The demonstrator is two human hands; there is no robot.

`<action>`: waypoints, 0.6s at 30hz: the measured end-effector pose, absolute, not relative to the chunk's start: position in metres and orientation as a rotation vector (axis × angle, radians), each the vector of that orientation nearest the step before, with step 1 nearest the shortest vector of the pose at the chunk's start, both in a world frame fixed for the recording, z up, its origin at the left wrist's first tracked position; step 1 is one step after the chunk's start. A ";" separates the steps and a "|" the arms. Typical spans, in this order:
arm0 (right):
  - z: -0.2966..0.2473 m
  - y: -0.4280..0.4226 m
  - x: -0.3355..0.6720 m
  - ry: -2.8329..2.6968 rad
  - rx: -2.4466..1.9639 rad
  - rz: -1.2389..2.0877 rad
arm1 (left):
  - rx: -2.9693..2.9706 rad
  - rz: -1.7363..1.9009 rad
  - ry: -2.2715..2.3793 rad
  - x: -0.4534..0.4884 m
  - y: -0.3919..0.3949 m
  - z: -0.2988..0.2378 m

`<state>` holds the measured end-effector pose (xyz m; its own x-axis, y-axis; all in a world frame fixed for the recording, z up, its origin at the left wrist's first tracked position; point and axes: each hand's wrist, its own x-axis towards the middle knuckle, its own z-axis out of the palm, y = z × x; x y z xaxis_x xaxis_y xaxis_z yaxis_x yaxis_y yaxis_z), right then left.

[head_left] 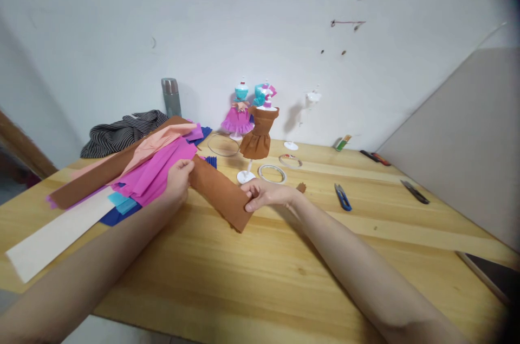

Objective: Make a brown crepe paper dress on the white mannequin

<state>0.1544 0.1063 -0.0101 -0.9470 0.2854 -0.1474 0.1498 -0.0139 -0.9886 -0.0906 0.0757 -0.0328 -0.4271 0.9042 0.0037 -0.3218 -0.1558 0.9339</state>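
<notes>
Between my hands a strip of brown crepe paper [221,192] is stretched out above the table, slanting down to the right. My left hand [179,179] pinches its upper left corner. At the strip's right end, my right hand [262,195] grips the edge between thumb and fingers. Just behind the strip stands a small mannequin in a brown dress [260,132], gathered at the waist, on a white round base [246,176]. A roll of tape [272,174] lies close behind my right hand.
Left lies a heap of coloured crepe paper [158,165] beside a striped cloth [122,132] and a flask [171,97]. Another dressed mannequin [238,116] and a bare stand [291,145] are at the back. Blue thread snips [343,198], a dark cutter [415,192] and a tablet-like device [487,273] lie right.
</notes>
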 end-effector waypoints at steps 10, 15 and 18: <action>0.036 0.098 0.179 -2.231 -0.500 1.967 | 0.837 1.400 1.086 -0.104 0.068 -0.008; 0.052 0.086 0.174 -2.471 -0.715 1.449 | 0.957 1.376 1.051 -0.090 0.052 0.001; 0.040 0.074 0.148 -2.039 -0.898 1.221 | 1.043 1.354 1.046 -0.076 0.043 0.004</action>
<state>0.1475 0.0739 0.0398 -0.5968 0.7894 0.1438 0.2458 0.3505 -0.9037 -0.0759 0.0434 0.0037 -0.0346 0.9991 0.0256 -0.2274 -0.0328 0.9733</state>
